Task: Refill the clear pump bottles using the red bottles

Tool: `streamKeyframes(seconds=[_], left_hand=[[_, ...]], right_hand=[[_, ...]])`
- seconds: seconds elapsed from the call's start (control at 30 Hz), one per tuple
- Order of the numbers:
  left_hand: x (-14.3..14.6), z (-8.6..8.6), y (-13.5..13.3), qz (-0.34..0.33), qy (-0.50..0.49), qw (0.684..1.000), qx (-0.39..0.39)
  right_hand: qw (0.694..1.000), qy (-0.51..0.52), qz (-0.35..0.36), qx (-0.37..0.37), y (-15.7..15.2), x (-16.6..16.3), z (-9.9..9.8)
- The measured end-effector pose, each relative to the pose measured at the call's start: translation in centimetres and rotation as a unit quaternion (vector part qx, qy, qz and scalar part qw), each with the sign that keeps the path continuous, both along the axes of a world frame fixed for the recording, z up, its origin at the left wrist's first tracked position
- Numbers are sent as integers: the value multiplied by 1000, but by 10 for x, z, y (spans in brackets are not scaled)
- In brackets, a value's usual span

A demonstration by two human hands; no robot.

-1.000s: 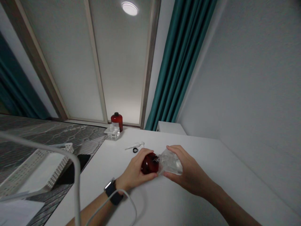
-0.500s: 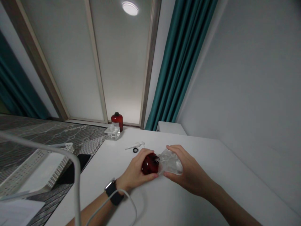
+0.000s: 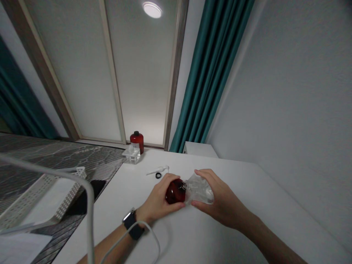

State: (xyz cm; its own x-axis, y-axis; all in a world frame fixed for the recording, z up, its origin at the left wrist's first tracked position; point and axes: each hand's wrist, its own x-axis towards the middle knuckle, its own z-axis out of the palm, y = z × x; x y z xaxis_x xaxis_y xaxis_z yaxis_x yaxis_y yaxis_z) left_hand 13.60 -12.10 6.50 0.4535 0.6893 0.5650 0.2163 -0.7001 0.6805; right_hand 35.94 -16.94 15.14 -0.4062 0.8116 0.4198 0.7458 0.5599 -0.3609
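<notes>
My left hand (image 3: 162, 196) is wrapped round a dark red bottle (image 3: 175, 191) near the middle of the white table. In my right hand (image 3: 220, 200) is a clear bottle (image 3: 200, 189), tilted on its side with its neck at the mouth of the red bottle. Whether liquid passes between the two I cannot make out. Beyond my left hand lie a white pump head (image 3: 158, 170) with a thin tube and a small black ring (image 3: 158, 175).
At the table's far left corner stand a red bottle with a black cap (image 3: 136, 139) and a clear square container (image 3: 131, 154). A white perforated basket (image 3: 41, 198) is at the left, lower than the table (image 3: 233, 234). A pale cable (image 3: 90, 205) crosses the left foreground.
</notes>
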Motion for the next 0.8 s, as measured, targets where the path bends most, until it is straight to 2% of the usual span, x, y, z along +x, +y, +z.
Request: streamKeyframes(seconds=[0.8], left_hand=[[-1,-3,2,-10,-7,1000,1]], right_hand=[[1000,-20,3,-9,1,0,3]])
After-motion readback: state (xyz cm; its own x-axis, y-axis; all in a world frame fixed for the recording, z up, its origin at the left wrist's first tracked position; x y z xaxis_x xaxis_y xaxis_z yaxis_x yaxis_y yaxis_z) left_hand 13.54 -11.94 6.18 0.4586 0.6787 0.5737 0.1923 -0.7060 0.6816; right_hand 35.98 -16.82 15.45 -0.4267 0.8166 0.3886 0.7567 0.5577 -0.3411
